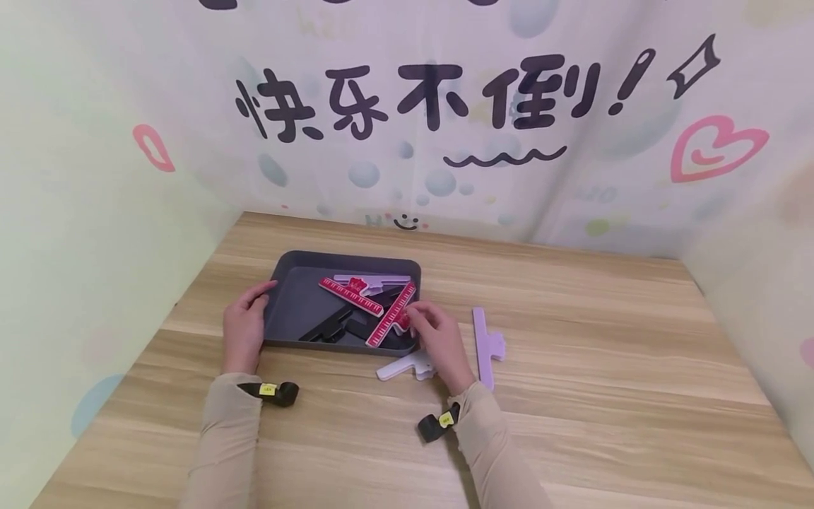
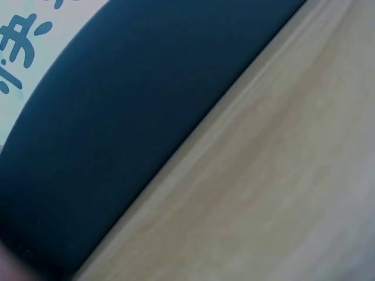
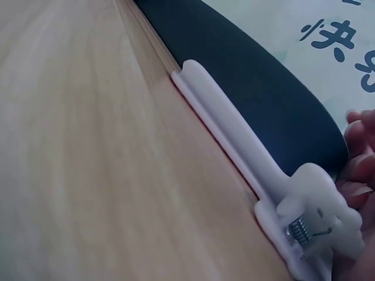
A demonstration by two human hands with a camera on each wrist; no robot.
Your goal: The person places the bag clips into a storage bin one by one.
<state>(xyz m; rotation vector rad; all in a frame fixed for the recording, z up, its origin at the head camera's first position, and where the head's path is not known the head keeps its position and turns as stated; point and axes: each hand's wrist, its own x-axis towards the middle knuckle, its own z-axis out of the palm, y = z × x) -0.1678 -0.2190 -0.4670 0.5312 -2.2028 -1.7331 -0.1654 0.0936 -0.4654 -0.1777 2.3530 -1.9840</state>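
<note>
My left hand [image 1: 244,326] rests against the left wall of the dark tray [image 1: 299,311] on the counter [image 1: 572,396], fingers loosely curved along the rim. Inside lie black clips and two red ruler-marked clips. My right hand [image 1: 439,343] pinches the nearer red clip [image 1: 389,316] at its handle end. Light, rigid plastic, I judge; sprung, best held by the handles. Whether my fingertips fully close is hidden. White clip [image 3: 275,199] lies beside the tray, purple clip [image 1: 485,346] further right.
</note>
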